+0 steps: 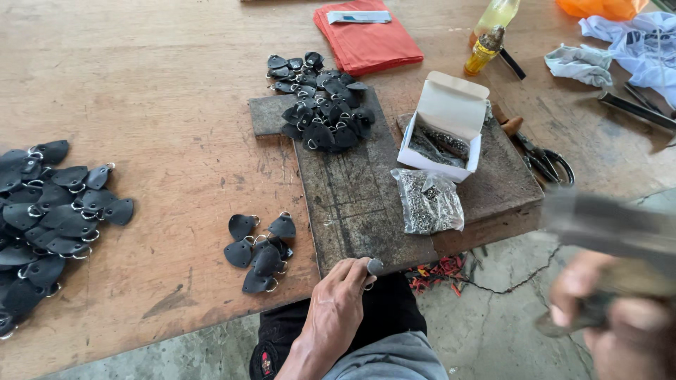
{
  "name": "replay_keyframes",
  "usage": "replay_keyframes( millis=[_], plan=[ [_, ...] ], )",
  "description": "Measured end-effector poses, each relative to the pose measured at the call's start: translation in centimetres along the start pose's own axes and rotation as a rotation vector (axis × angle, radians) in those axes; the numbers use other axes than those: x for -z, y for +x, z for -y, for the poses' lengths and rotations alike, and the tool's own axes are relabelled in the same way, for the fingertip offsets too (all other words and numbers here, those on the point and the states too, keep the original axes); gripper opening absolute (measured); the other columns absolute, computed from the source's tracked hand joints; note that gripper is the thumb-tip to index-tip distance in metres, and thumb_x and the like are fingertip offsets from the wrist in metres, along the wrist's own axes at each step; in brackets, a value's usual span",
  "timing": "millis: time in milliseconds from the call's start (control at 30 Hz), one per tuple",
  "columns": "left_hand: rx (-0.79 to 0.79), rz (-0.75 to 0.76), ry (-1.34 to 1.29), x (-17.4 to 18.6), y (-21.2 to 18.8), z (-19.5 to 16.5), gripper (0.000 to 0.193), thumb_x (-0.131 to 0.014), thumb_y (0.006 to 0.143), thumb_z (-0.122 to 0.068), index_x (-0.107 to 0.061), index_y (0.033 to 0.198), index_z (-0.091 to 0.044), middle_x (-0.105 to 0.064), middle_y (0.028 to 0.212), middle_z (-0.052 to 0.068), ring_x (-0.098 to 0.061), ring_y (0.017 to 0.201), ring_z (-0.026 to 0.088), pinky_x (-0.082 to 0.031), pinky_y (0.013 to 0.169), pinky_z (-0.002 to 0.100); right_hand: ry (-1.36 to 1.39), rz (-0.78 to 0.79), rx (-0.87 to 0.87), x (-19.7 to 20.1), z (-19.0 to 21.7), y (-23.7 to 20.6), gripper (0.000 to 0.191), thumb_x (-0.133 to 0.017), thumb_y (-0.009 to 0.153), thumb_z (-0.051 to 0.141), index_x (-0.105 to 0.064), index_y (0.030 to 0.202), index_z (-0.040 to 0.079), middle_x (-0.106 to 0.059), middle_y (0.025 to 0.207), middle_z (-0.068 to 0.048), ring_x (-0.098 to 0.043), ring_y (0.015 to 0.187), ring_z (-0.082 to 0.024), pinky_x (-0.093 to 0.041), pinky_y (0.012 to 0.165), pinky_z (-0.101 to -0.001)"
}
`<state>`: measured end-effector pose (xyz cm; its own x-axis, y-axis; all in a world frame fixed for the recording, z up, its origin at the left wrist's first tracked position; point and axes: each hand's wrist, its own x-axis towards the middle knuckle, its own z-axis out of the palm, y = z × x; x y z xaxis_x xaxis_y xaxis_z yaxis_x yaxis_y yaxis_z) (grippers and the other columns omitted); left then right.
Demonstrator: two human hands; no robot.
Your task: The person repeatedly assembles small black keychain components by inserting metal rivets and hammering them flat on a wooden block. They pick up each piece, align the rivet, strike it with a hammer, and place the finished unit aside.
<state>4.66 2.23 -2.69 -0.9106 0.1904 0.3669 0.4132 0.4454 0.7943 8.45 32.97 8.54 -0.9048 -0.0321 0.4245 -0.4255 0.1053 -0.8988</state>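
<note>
L hand (343, 299) sits at the near edge of the dark slab (352, 204), fingers (355, 271) pinched narrow on a small black tab (374, 266) w/ a metal ring under it; tab is pressed flat on the slab edge, prob. so the hard surface backs it; R hand (598, 309) is low right, off the table (141, 91), blurred; fingers wrapped round a handle, a grey tool (612, 229) above it, likely a hammer, can't tell exactly.

Small heap of tabs (259, 250) lies on the table just left of the slab, near the L hand, within easy reach; bigger pile (53, 218) at far left edge; third pile (320, 102) at the slab's far end, partly on bare wood.

Open white box (443, 127) stands on a second block (503, 176) right of the slab, dark metal bits inside; clear bag of small rings (427, 200) touches its front, straddling both blocks; pliers (539, 155) lie right of the box; red paper stack (366, 35), yellow bottle (484, 51) and rags (620, 49) sit well back.
</note>
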Motion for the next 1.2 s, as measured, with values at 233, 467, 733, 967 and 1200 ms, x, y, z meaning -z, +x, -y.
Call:
replay_keyframes(
  millis=[233,467,733,967,1200],
  plan=[
    [-0.056,-0.034,0.02,-0.3,-0.1,0.2,0.033,-0.06,0.081,0.008,-0.062,0.113,-0.003,-0.068,0.102,0.014,-0.068,0.098,0.035,-0.056,0.08,0.041,-0.675,0.632,-0.076,-5.0,-3.5,1.3,0.047,-0.054,0.107,0.035,-0.06,0.136,0.0,-0.071,0.117,-0.02,-0.073,0.097,-0.031,-0.059,0.077,-0.0444],
    [0.269,-0.134,-0.262,-0.1,0.9,1.3,0.008,-0.063,0.097,-0.003,-0.061,0.105,-0.002,-0.069,0.087,0.014,-0.069,0.076,0.028,-0.056,0.069,0.037,-0.801,0.517,-0.215,-10.7,-4.3,7.6,0.048,-0.058,0.098,0.024,-0.051,0.143,0.009,-0.07,0.102,-0.015,-0.07,0.083,-0.03,-0.054,0.076,-0.0439],
    [0.313,-0.158,-0.331,0.7,0.7,0.5,0.01,-0.063,0.095,-0.006,-0.06,0.105,-0.002,-0.069,0.083,0.013,-0.069,0.071,0.024,-0.056,0.067,0.035,-0.944,0.438,0.208,-14.6,-10.4,10.1,0.046,-0.063,0.098,0.018,-0.056,0.143,0.013,-0.063,0.118,-0.014,-0.062,0.107,-0.03,-0.054,0.091,-0.0432],
    [0.331,-0.157,-0.243,0.7,0.9,0.3,0.01,-0.065,0.096,-0.008,-0.062,0.104,-0.002,-0.069,0.086,0.015,-0.07,0.077,0.031,-0.055,0.068,0.038,-0.682,0.744,-0.135,-14.9,-8.2,4.9,0.052,-0.079,0.079,0.018,-0.06,0.126,0.007,-0.057,0.118,-0.011,-0.056,0.111,-0.029,-0.049,0.095,-0.0435],
    [0.323,-0.154,-0.15,1.1,2.3,0.7,0.014,-0.07,0.093,-0.01,-0.065,0.103,-0.002,-0.066,0.085,0.014,-0.068,0.073,0.031,-0.054,0.065,0.04,-0.471,0.629,-0.304,-14.7,-9.0,4.2,0.031,-0.076,0.08,0.002,-0.06,0.106,0.002,-0.06,0.1,-0.01,-0.066,0.093,-0.029,-0.055,0.08,-0.0379]
  ],
)
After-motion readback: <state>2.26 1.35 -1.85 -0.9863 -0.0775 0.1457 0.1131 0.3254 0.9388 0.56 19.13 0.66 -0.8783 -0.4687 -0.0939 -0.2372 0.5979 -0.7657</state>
